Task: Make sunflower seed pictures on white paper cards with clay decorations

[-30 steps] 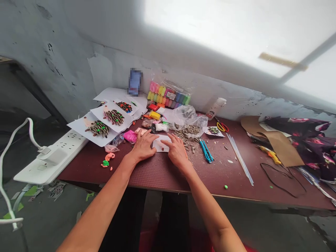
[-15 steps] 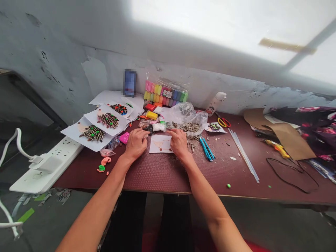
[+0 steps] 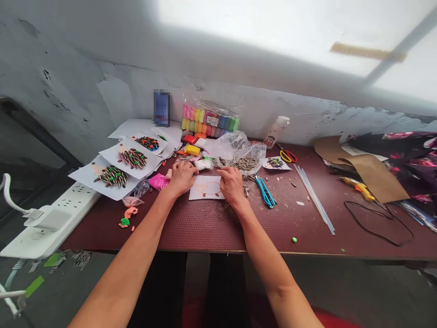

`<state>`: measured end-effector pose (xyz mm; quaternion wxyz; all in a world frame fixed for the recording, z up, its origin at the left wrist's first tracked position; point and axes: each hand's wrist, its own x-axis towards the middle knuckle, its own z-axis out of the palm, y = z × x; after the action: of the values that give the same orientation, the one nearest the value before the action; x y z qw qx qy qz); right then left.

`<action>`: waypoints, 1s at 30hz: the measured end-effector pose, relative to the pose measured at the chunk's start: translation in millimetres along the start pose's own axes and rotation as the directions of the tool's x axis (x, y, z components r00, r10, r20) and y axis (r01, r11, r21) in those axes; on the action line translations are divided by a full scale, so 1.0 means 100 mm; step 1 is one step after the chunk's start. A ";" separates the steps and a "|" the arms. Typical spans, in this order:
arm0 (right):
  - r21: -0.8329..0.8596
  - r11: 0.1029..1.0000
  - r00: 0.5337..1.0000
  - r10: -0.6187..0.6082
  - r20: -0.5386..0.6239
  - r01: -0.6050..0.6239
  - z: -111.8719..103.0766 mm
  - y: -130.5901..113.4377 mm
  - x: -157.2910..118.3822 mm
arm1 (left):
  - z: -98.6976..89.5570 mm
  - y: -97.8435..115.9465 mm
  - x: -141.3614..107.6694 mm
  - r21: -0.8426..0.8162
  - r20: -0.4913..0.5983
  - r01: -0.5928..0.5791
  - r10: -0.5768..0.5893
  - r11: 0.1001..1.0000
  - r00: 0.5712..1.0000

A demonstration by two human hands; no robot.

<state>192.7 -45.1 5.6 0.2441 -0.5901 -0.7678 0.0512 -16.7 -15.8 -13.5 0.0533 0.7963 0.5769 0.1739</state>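
Observation:
A small white card (image 3: 205,194) lies on the table between my hands, with a peach patch, a drawn outline and brown dabs on it. At its upper left corner is my left hand (image 3: 183,177), fingers bent together; what they hold, if anything, is hidden. My right hand (image 3: 232,186) rests over the card's right edge with fingers curled in and the fingertips pointing left; nothing nameable shows in them. Just behind the right hand, striped sunflower seeds (image 3: 244,164) spill from a clear plastic bag (image 3: 232,145). A blue utility knife (image 3: 265,192) lies right of that hand.
Seed-covered hedgehog pictures (image 3: 131,159) are stacked at left, by a white power strip (image 3: 51,223). Packs of coloured clay (image 3: 210,122) stand at the back beside a white bottle (image 3: 277,132). Scissors (image 3: 288,156), glue sticks (image 3: 314,199) and a yellow glue gun (image 3: 360,187) lie rightward.
My left hand has moved right and slightly forward, up to the card's left corner. The right hand stays over the card's right edge. The whole view has shifted a little.

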 end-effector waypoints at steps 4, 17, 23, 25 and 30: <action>0.007 1.000 1.000 -0.003 -0.008 0.004 0.00 0.01 -0.01 | 0.01 0.00 0.01 -0.009 0.001 0.009 -0.009 1.000 1.000; 0.229 0.972 0.997 -0.032 -0.065 0.046 -0.04 0.02 0.01 | -0.26 -0.12 -0.24 -0.405 -0.048 0.028 -0.052 0.914 0.997; 0.407 0.913 1.000 -0.005 -0.016 0.011 -0.02 0.03 0.00 | -0.33 -0.05 -0.39 -0.722 -0.008 0.082 -0.127 0.687 0.992; 0.445 0.895 1.000 -0.001 -0.007 0.004 -0.02 0.03 0.01 | -0.33 -0.03 -0.43 -0.730 0.011 0.105 -0.142 0.675 0.990; 0.513 0.858 1.000 -0.008 0.028 -0.007 -0.02 0.05 0.04 | -0.27 -0.05 -0.47 -0.660 -0.077 0.072 -0.163 0.748 0.984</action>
<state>197.0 -40.2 6.7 0.3813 -0.5028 -0.7300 0.2624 -43.0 -60.8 0.2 0.3013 0.6766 0.5309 0.4119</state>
